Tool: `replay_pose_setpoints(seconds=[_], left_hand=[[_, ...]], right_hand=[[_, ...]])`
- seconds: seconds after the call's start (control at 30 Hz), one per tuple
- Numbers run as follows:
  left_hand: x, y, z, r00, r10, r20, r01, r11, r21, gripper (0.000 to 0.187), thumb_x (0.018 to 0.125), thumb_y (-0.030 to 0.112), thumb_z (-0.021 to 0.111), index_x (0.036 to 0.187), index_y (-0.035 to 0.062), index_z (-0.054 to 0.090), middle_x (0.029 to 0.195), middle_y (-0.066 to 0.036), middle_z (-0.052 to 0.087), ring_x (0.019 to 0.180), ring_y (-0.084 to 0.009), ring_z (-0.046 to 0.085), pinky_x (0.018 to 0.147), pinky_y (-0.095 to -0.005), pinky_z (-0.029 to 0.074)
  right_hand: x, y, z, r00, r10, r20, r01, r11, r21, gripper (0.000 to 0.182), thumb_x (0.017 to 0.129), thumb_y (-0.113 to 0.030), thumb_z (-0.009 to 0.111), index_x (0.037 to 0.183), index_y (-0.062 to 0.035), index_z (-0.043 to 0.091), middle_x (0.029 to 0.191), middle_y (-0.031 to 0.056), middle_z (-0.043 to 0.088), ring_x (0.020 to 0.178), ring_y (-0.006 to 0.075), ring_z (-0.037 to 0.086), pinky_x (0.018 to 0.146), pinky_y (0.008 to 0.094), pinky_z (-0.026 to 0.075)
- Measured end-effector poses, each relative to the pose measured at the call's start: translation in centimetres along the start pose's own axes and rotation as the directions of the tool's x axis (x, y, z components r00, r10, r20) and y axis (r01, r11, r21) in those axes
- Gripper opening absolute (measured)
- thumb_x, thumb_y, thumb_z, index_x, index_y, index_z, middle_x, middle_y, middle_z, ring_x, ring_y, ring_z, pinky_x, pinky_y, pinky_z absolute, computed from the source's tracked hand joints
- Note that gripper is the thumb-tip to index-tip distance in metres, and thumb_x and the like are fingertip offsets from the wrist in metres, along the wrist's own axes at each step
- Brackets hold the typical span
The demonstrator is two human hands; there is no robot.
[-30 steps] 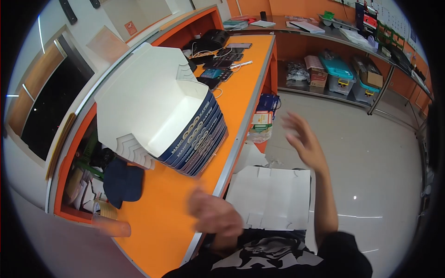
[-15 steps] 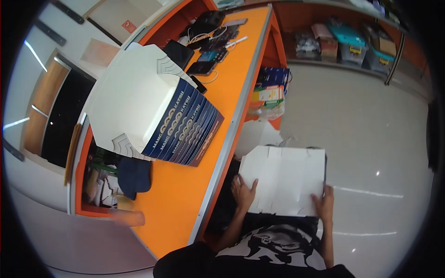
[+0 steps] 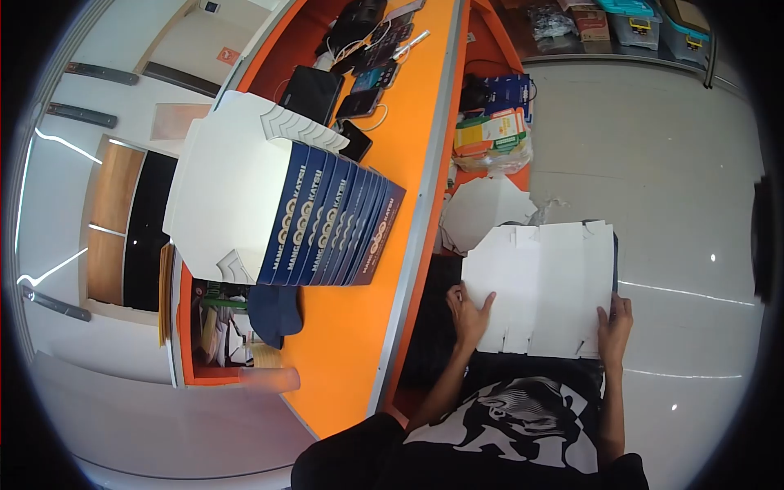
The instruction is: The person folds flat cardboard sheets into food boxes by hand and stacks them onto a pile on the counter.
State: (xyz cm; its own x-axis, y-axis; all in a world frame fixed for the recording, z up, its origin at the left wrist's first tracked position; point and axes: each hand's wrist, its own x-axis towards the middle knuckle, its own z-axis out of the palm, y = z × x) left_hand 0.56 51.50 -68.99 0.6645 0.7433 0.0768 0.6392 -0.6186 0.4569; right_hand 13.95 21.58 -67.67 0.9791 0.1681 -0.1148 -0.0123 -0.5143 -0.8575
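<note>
A flat white cardboard box blank point(image 3: 543, 290) with crease lines and cut flaps lies over my lap, its printed side hidden apart from a dark strip at the right edge. My left hand point(image 3: 469, 317) grips its left edge, thumb on the white face and fingers mostly underneath. On the right edge, my right hand point(image 3: 614, 327) holds the blank with the thumb on top and fingers curled around the side. To the left, a nested stack of folded boxes point(image 3: 327, 220), white inside and dark blue outside, stands on the orange counter point(image 3: 343, 351).
Several phones point(image 3: 359, 102) with white cables lie at the counter's far end. A dark blue cap point(image 3: 275, 314) rests near the stack. Beyond my lap are another white cardboard piece point(image 3: 490, 208) and a bag of colourful packets point(image 3: 494, 139). Lidded plastic bins point(image 3: 637, 28) sit on a shelf.
My view has shifted, so the counter and stack appear turned and my lap farther right. Both hands remain at the blank's side edges; the right fingers now curl more visibly around it.
</note>
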Motion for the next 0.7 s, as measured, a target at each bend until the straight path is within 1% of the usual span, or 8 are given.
replay_pose_setpoints(seconds=[0.13, 0.2, 0.23, 0.3, 0.43, 0.5, 0.63, 0.7], left_hand=[[1.0, 0.4, -0.6, 0.992, -0.093, 0.082, 0.092, 0.996, 0.013, 0.084, 0.081, 0.045, 0.082, 0.135, -0.0109, 0.049, 0.126, -0.023, 0.043, 0.12, -0.0393, 0.045, 0.103, -0.0466, 0.042], [1.0, 0.5, -0.3, 1.0, 0.019, 0.012, -0.02, 0.994, 0.108, 0.082, 0.082, 0.046, 0.08, 0.136, -0.0085, 0.05, 0.128, -0.022, 0.044, 0.122, -0.0382, 0.044, 0.102, -0.0465, 0.041], [0.8, 0.6, -0.1, 1.0, 0.016, 0.012, -0.018, 0.994, 0.109, 0.082, 0.082, 0.046, 0.08, 0.136, -0.0085, 0.05, 0.128, -0.022, 0.044, 0.122, -0.0382, 0.044, 0.102, -0.0465, 0.041], [0.4, 0.8, 0.3, 0.991, 0.131, 0.006, -0.127, 0.953, 0.276, 0.08, 0.084, 0.049, 0.077, 0.136, -0.0063, 0.051, 0.132, -0.021, 0.043, 0.123, -0.0371, 0.043, 0.101, -0.0481, 0.04], [0.1, 1.3, 0.7, 0.995, 0.097, 0.019, -0.099, 0.974, 0.205, 0.077, 0.087, 0.051, 0.073, 0.136, -0.0053, 0.053, 0.135, -0.021, 0.043, 0.124, -0.0366, 0.042, 0.1, -0.0501, 0.038], [0.4, 2.2, 0.2, 0.999, 0.042, 0.032, -0.046, 0.988, 0.148, 0.073, 0.088, 0.051, 0.072, 0.132, -0.0055, 0.057, 0.134, -0.021, 0.044, 0.126, -0.0388, 0.041, 0.103, -0.0511, 0.037], [0.6, 1.8, 0.4, 0.999, 0.046, 0.014, -0.048, 0.987, 0.154, 0.074, 0.088, 0.051, 0.072, 0.133, -0.0053, 0.056, 0.136, -0.022, 0.044, 0.128, -0.0389, 0.038, 0.104, -0.0531, 0.034], [0.9, 1.3, 0.6, 0.972, 0.232, 0.04, -0.234, 0.928, 0.289, 0.076, 0.088, 0.051, 0.071, 0.136, -0.0047, 0.053, 0.137, -0.023, 0.043, 0.128, -0.0397, 0.037, 0.104, -0.0552, 0.031]], right_hand=[[0.1, 0.5, 0.1, 0.999, -0.021, -0.031, 0.019, 0.999, -0.04, 0.033, 0.087, 0.006, 0.066, 0.12, 0.0098, 0.061, 0.1, 0.0176, 0.056, 0.083, 0.0317, 0.06, 0.075, 0.0417, 0.049], [0.1, 1.3, 0.3, 0.998, -0.058, -0.036, 0.055, 0.994, -0.095, 0.033, 0.089, 0.005, 0.064, 0.122, 0.0088, 0.061, 0.1, 0.0173, 0.056, 0.083, 0.032, 0.06, 0.075, 0.0421, 0.049], [0.0, 1.3, 0.6, 0.998, -0.059, -0.033, 0.055, 0.994, -0.096, 0.033, 0.089, 0.005, 0.064, 0.122, 0.0088, 0.061, 0.1, 0.0173, 0.056, 0.083, 0.032, 0.06, 0.075, 0.0421, 0.049], [-0.4, 0.6, 1.0, 0.979, -0.174, -0.103, 0.143, 0.957, -0.253, 0.039, 0.087, 0.003, 0.068, 0.125, 0.0086, 0.06, 0.1, 0.0177, 0.056, 0.083, 0.0345, 0.059, 0.078, 0.0432, 0.049], [-0.8, -0.4, 1.5, 0.936, -0.308, -0.17, 0.248, 0.92, -0.303, 0.044, 0.086, 0.0, 0.072, 0.127, 0.0086, 0.058, 0.101, 0.0187, 0.057, 0.085, 0.0379, 0.06, 0.082, 0.0445, 0.05], [-0.3, -0.2, 0.8, 0.999, -0.05, -0.013, 0.045, 0.966, -0.255, 0.051, 0.084, -0.002, 0.075, 0.13, 0.0084, 0.055, 0.109, 0.0211, 0.057, 0.095, 0.0396, 0.06, 0.087, 0.0451, 0.05], [0.0, 0.7, 0.4, 0.999, -0.029, 0.039, 0.035, 0.989, -0.146, 0.051, 0.084, -0.001, 0.074, 0.131, 0.008, 0.054, 0.12, 0.0232, 0.055, 0.107, 0.0405, 0.058, 0.09, 0.0452, 0.049], [-0.2, -0.3, 0.4, 0.999, -0.048, 0.003, 0.048, 0.977, -0.208, 0.05, 0.085, 0.001, 0.072, 0.13, 0.0073, 0.052, 0.119, 0.025, 0.056, 0.107, 0.0413, 0.058, 0.089, 0.0465, 0.049]])
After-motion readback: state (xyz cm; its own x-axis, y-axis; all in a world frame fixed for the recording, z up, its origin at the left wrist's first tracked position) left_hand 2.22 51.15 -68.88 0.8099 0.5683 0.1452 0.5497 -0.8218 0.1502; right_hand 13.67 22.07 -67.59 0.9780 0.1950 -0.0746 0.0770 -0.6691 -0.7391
